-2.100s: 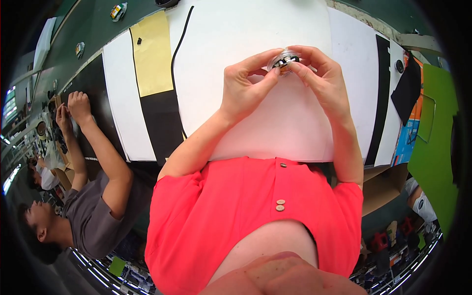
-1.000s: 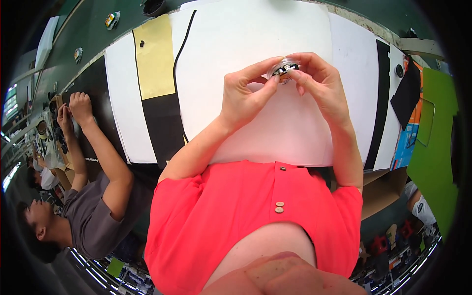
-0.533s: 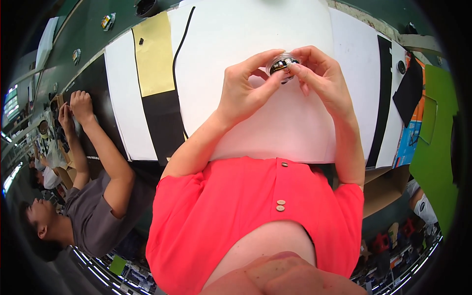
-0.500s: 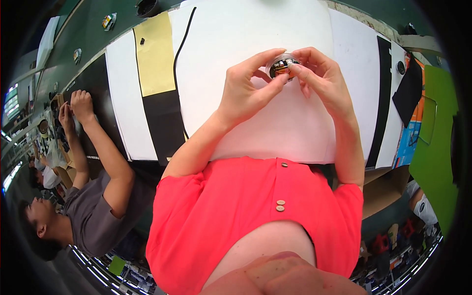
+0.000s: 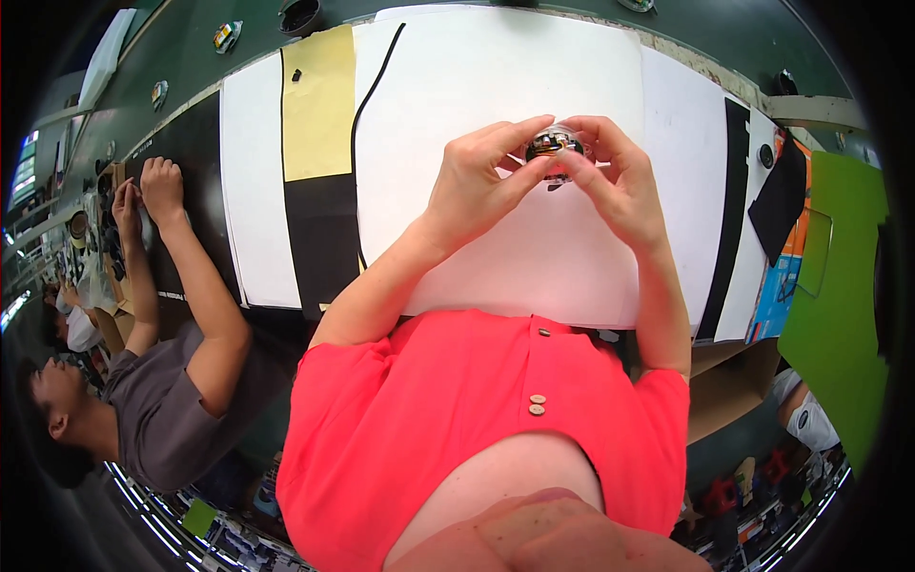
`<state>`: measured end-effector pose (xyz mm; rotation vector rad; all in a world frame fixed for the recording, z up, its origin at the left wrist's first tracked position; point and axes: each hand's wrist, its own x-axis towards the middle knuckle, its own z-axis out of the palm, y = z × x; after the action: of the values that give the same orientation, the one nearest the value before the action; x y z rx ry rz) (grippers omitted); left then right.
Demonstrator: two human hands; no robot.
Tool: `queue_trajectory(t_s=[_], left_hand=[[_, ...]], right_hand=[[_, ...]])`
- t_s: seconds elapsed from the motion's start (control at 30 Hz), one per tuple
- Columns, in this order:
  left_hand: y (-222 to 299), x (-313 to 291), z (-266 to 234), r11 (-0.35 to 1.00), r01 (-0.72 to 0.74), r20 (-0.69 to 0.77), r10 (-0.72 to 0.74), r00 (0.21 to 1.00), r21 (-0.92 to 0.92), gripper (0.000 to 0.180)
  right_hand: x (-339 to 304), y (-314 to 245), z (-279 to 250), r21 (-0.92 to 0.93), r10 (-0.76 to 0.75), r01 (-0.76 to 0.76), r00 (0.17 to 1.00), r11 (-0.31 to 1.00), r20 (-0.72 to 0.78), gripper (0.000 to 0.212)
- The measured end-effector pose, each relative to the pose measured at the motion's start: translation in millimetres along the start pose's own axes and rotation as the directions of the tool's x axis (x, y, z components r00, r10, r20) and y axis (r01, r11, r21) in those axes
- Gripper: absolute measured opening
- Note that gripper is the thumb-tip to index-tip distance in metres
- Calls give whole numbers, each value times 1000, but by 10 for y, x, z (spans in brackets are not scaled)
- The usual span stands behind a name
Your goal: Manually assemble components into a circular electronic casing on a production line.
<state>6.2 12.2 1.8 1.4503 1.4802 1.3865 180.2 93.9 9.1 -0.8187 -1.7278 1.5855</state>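
Above the white sheet (image 5: 496, 76) I hold a small round device (image 5: 556, 143) with a clear shell and dark, orange and metallic parts inside. My left hand (image 5: 491, 172) pinches it from the left, thumb at its lower edge and fingers at the top. From the other side my right hand (image 5: 610, 172) grips it, with the thumb pressed on its lower front. A small dark piece shows just under the device; whether it is attached I cannot tell. My fingertips hide part of the shell.
Left lie a yellow sheet (image 5: 319, 114) with a small black piece (image 5: 296, 75) and a black cord (image 5: 376, 81). A black cloth (image 5: 777, 205) and a green board (image 5: 834, 276) are at right. At far left, a co-worker's hands (image 5: 157, 186) work. Beyond the table edge stands a black bowl (image 5: 300, 16).
The device has turned between my fingers, and a dark piece now shows below it. My right thumb has shifted lower. The whole view has moved slightly.
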Motion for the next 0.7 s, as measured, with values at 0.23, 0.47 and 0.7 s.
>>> queue_trajectory(t_s=[0.23,0.47,0.7], left_hand=[[26,-6,19,999,44,-16,-44,999,-18,34],[60,-27,21,988,138,9,-138,990,-72,28],[88,-68,27,964,227,35,-224,974,-137,30]], right_hand=[[-17,-36,51,-90,95,-97,995,991,-28,24],[-26,-36,90,-15,138,-139,990,990,-23,21],[-43,-31,47,-11,155,-154,988,988,25,21]])
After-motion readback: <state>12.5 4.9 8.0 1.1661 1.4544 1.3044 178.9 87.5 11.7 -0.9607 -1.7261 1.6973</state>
